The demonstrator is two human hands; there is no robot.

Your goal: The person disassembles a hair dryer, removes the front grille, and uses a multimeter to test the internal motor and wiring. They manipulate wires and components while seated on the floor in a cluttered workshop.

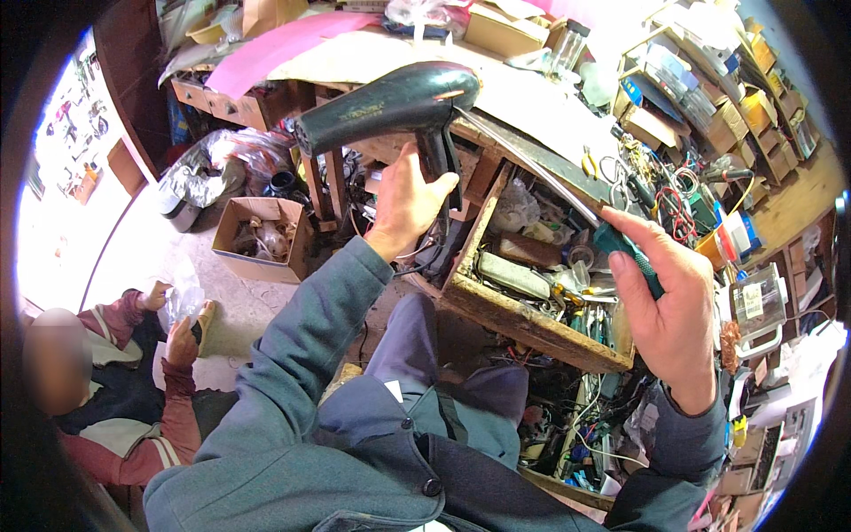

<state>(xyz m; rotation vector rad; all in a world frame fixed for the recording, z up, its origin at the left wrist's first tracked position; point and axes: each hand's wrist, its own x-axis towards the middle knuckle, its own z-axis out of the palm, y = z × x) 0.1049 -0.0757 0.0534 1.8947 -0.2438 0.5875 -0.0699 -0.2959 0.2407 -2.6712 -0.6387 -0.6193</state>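
My left hand [404, 204] grips the handle of a black hair dryer [381, 102], raised above the bench's front with its nozzle pointing left. My right hand [665, 297] is closed around the teal handle of a screwdriver [625, 248]. The long metal shaft runs up and left, its tip at the underside of the dryer's rounded rear housing, near the top of the handle; whether it is seated in a screw I cannot tell. Below lies an open wooden drawer [541, 339] packed with tools and bags.
A cluttered workbench [523, 106] spans ahead and right, with cables, pliers [588, 162] and cardboard boxes. A cardboard box [257, 266] sits on the floor. At lower left another person [115, 434] holds a clear plastic bag. A bright doorway is at far left.
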